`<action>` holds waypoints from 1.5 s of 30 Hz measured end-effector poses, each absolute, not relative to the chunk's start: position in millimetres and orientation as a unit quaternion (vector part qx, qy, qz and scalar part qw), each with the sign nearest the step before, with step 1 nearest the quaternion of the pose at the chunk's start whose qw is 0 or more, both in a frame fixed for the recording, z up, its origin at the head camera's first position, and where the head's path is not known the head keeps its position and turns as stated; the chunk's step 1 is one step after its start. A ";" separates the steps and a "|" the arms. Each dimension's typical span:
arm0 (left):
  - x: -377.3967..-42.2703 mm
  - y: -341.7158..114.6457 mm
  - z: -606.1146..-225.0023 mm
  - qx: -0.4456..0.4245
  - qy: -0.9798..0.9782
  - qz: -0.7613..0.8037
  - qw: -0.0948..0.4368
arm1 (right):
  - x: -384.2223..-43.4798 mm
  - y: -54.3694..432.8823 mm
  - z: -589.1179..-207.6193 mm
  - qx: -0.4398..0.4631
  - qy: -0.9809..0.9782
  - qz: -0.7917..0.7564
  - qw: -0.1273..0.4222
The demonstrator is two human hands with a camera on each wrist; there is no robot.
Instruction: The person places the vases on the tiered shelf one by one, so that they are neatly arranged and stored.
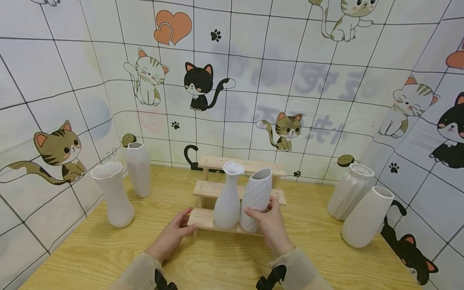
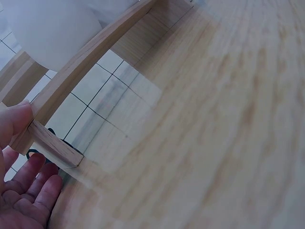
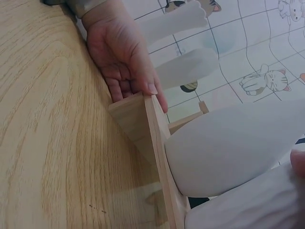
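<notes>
A small three-tier wooden display stand [image 1: 206, 187] stands on the table. On its lowest step, a smooth white vase [image 1: 226, 207] with a narrow neck and wavy rim stands upright. Beside it, a white vase [image 1: 255, 195] with a diamond-textured surface leans slightly right, its base at the same step. My right hand [image 1: 271, 223] grips this textured vase, thumb in front and fingers round its right side. My left hand [image 1: 172, 233] holds the left end of the lowest step; in the left wrist view its thumb [image 2: 16, 121] touches the step's corner, with the fingers curled near the leg.
At the left stand a flared white vase [image 1: 115, 197] and a faceted white vase [image 1: 138, 171]. At the right are a ribbed white vase [image 1: 348, 193] and a smooth tilted-looking white vase [image 1: 366, 219]. A cat-print cloth wall [image 1: 246, 80] rises behind the wooden table [image 1: 224, 262].
</notes>
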State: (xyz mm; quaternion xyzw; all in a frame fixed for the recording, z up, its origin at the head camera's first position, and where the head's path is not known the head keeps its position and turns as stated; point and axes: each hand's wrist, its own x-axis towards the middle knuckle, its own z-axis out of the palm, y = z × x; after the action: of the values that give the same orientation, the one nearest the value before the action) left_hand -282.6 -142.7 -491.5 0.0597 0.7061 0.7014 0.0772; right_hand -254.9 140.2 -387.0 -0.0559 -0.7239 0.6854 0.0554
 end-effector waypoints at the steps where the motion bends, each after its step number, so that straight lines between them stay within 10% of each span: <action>1: -282.9 -142.9 -491.5 0.061 0.705 0.702 0.078 | -254.9 140.3 -386.8 -0.056 -0.725 0.684 0.056; 31: -283.8 -143.4 -490.4 0.061 0.705 0.702 0.074 | -238.7 174.0 -388.8 -0.047 -0.739 0.672 0.014; 45: -283.7 -143.5 -491.5 0.061 0.707 0.701 0.079 | -237.7 286.3 -393.9 -0.190 -0.733 0.633 0.161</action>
State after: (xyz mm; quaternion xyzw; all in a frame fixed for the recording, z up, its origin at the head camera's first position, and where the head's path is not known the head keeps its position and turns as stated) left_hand -283.7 -143.5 -491.5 0.0613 0.7066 0.7005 0.0786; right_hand -237.7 286.3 -393.9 -0.1900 -0.7331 0.6329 0.1609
